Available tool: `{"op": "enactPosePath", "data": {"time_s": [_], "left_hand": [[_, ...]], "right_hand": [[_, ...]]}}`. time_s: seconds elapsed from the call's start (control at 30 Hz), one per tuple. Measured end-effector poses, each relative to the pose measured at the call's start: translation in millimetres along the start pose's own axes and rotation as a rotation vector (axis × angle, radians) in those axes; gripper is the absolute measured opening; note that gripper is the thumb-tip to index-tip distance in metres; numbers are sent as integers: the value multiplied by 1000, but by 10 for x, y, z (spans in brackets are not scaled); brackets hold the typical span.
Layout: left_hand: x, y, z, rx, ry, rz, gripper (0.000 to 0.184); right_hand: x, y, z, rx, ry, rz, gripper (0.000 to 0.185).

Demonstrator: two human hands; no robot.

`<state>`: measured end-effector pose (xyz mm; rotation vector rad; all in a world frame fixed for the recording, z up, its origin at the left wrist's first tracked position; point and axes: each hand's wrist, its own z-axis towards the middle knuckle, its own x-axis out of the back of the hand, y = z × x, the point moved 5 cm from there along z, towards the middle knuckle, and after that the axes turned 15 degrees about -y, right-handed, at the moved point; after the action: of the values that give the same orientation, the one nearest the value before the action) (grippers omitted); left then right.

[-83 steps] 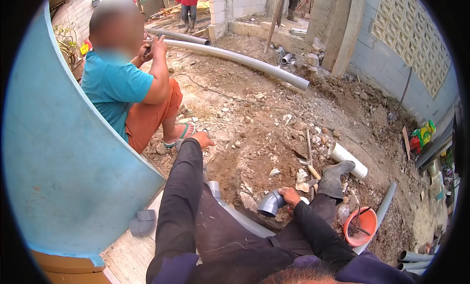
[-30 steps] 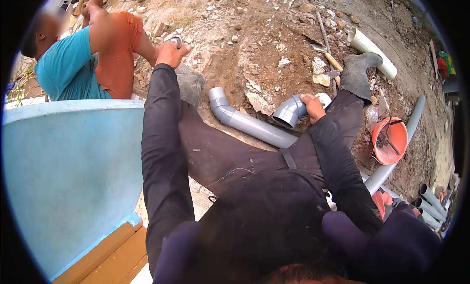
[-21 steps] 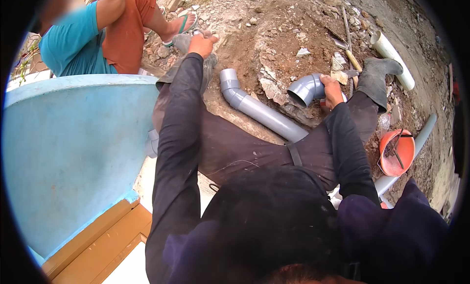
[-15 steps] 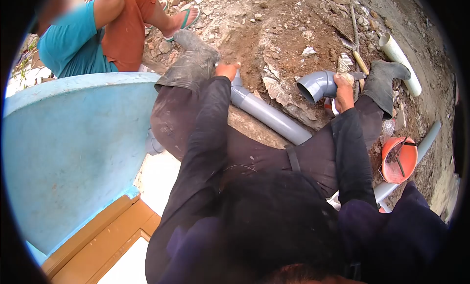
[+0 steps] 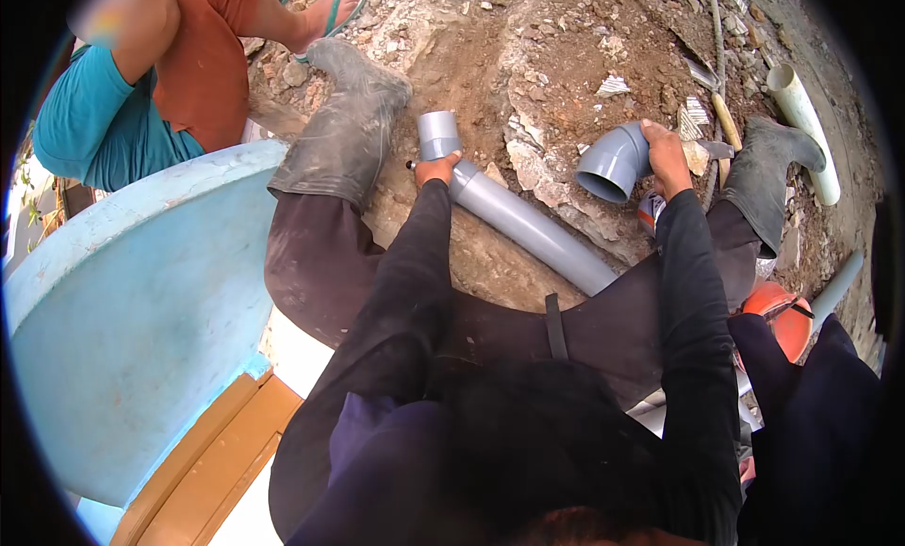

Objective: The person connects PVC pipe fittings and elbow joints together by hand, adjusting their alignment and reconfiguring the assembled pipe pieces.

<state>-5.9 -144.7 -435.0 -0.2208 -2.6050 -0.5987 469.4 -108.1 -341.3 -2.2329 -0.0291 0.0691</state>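
Observation:
My left hand (image 5: 436,168) is closed beside the upper end of a long grey pipe (image 5: 533,228), against its bent fitting (image 5: 436,134). A small dark-tipped item pokes out on the hand's left side; what it is I cannot make out. In my right hand (image 5: 667,158) is a loose grey elbow fitting (image 5: 613,162), its wide mouth facing down and left. Just below that hand a red and white container (image 5: 650,210) shows in part. The long pipe slants down to the right, its lower end hidden by my leg.
A light blue curved wall (image 5: 141,310) stands at the left, near a crouching person (image 5: 203,65). To the right lie a wooden-handled tool (image 5: 726,124), a whitish pipe (image 5: 806,136) and an orange bucket (image 5: 781,320). Broken stones cover the soil; my boots (image 5: 344,122) are spread apart.
My left hand has come from near the other person's foot, past my boot, to the grey pipe. The elbow stays in my right hand. The view has tilted down.

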Motion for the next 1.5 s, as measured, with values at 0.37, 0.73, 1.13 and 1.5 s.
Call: {"op": "enactPosePath", "data": {"time_s": [0.37,0.73,1.13,1.5], "left_hand": [[-25,-102,169,-137,11,24,72],[-111,-119,161,-147,-93,-210,64],[-78,-297,292,-35,-80,-260,70],[-25,-148,16,-72,-31,-330,67]], "right_hand": [[58,150,168,43,70,-27,35],[-44,-255,-158,174,141,-354,43],[330,118,-117,136,134,-372,46],[-2082,-104,-769,310,-607,-774,51]]}}
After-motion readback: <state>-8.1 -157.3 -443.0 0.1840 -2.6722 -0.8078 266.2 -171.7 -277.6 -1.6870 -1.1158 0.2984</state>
